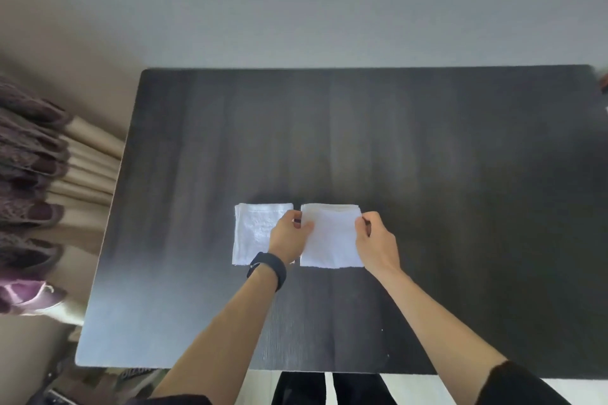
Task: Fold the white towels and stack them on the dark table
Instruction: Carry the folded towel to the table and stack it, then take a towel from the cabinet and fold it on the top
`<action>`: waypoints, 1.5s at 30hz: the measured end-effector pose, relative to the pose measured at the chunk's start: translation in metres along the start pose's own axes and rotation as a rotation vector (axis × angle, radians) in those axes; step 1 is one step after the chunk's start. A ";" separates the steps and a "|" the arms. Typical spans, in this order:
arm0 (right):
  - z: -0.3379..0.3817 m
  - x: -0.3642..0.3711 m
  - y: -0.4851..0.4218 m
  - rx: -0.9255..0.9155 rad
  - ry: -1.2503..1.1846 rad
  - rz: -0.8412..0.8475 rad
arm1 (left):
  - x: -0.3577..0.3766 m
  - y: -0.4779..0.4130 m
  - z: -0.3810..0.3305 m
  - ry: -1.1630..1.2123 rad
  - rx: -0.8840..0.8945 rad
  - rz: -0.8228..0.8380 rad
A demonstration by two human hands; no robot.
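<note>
Between the pinching fingers of the left hand (289, 235) and right hand (376, 242) lay the held towel (332, 240), folded, on the bench (427, 158). Just left of those fingers sat a second towel (251, 233), also folded. Stacking seemed next, calling for lifting the held towel squarely onto its neighbour.

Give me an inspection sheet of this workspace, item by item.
Surface: dark table, wood grain showing.
Job's things: left towel folded, lying flat; right towel folded beside it with a narrow gap between them, not stacked.
Clutter: blurred object at the far right corner, too unclear to identify.
Grippers: left hand grips the right towel's left edge; right hand pinches its right edge.
Cables: nothing seen.
Surroundings: curtain left of the table; pale wall behind; wristband on the left wrist.
</note>
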State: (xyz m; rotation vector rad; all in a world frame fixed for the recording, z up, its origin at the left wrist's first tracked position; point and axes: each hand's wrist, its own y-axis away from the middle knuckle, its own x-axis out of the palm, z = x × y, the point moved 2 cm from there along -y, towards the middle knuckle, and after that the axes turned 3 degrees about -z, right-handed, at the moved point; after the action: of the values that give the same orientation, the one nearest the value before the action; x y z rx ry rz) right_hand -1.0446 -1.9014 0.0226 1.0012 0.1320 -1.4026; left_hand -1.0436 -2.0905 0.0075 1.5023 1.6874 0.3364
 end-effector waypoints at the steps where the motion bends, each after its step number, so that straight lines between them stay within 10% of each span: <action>1: 0.000 0.002 -0.005 0.000 0.005 0.002 | 0.000 -0.005 0.000 -0.017 0.004 -0.005; 15: -0.010 0.009 -0.018 0.027 0.209 -0.142 | 0.001 0.009 -0.017 -0.465 0.218 -0.250; 21: -0.010 0.026 0.004 -0.611 0.473 -0.307 | 0.019 0.015 0.017 -0.891 0.732 -0.321; 45: -0.023 0.018 -0.006 -0.498 0.664 0.013 | 0.013 0.014 0.001 -1.148 0.567 -0.102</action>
State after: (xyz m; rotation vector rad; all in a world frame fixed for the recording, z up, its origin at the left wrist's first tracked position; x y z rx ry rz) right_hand -1.0354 -1.8991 -0.0051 0.9982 0.9163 -0.9063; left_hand -1.0328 -2.0754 0.0111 1.4935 0.9013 -0.9750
